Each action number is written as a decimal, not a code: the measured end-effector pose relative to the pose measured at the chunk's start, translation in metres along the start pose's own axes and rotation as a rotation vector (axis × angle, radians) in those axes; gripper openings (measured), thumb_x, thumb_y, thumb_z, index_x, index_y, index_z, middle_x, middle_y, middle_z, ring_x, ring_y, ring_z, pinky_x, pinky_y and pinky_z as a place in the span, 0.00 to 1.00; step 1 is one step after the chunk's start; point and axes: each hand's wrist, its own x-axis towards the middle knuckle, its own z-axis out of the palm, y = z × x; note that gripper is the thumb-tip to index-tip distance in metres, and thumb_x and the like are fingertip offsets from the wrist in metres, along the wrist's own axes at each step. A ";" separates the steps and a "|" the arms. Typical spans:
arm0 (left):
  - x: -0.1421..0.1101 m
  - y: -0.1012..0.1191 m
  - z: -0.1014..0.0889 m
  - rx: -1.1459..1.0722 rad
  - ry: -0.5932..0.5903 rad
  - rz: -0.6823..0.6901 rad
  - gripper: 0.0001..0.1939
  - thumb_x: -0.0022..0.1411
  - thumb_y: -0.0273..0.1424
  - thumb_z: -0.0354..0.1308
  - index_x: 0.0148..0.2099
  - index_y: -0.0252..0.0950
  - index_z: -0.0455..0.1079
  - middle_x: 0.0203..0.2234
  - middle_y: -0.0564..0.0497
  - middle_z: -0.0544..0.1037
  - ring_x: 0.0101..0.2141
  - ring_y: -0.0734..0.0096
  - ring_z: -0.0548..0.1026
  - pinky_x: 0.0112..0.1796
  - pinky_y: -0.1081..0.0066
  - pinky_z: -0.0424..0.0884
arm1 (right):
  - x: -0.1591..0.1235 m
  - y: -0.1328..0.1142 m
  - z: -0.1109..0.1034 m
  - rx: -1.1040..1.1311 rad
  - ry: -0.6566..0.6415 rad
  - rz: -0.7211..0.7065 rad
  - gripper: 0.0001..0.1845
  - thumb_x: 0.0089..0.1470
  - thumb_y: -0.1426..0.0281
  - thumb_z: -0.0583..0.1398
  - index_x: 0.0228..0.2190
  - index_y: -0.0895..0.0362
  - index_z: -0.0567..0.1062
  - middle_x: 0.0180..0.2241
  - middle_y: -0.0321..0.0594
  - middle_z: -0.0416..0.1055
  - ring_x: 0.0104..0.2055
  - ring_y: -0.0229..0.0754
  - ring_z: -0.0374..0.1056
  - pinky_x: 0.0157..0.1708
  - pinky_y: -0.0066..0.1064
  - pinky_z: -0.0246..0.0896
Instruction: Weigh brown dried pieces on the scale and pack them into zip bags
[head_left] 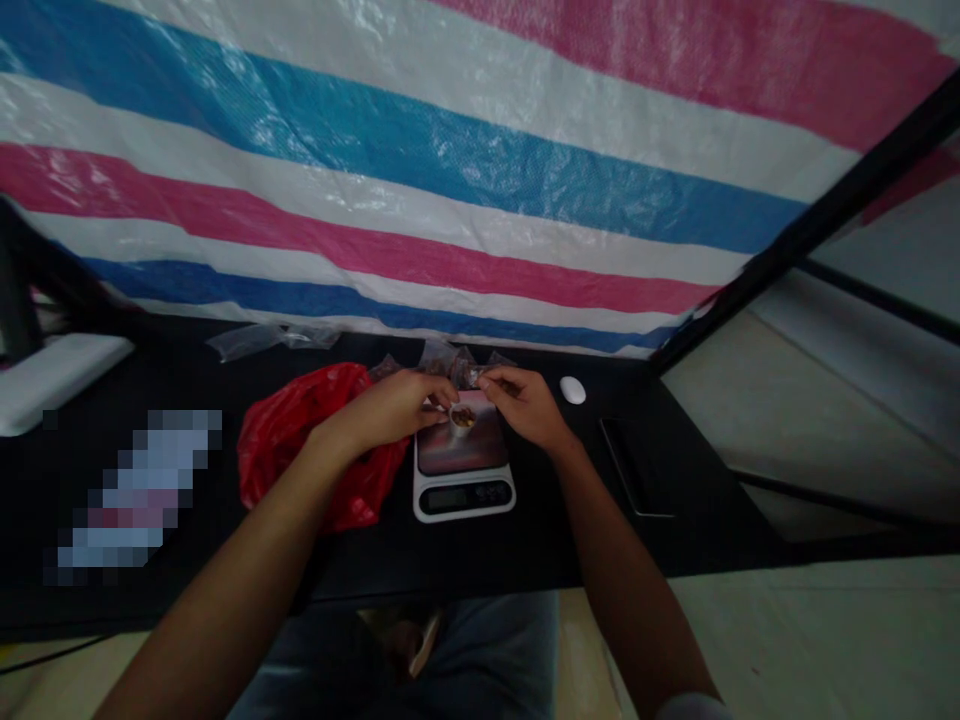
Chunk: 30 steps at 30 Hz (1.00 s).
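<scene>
A small white cup (pixel 462 421) with brown and yellowish bits in it stands on the plate of a white digital kitchen scale (pixel 465 497). At the cup's left side my left hand (pixel 409 405) is closed, its thumb and fingers at the rim. My right hand (pixel 523 402) is pinched just behind and right of the cup. Its fingertips meet the edge of a small clear plastic bag (pixel 466 372) with dark contents; whether they grip it is unclear. The scale's display looks dark and I cannot read it.
Left of the scale lies a crumpled red plastic bag (pixel 300 420), partly under my left forearm. Clear plastic (pixel 274 340) lies at the back. To the right are a white computer mouse (pixel 572 389) and a dark phone-like slab (pixel 636 468). A striped tarp (pixel 450 180) hangs behind the black table (pixel 540 550).
</scene>
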 end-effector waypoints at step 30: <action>-0.093 -0.010 -0.041 0.177 -0.088 -0.289 0.14 0.62 0.26 0.58 0.46 0.40 0.82 0.45 0.46 0.85 0.44 0.57 0.83 0.48 0.66 0.76 | -0.003 -0.004 0.002 -0.093 -0.020 -0.014 0.12 0.60 0.64 0.61 0.33 0.56 0.83 0.32 0.40 0.82 0.34 0.44 0.75 0.35 0.33 0.66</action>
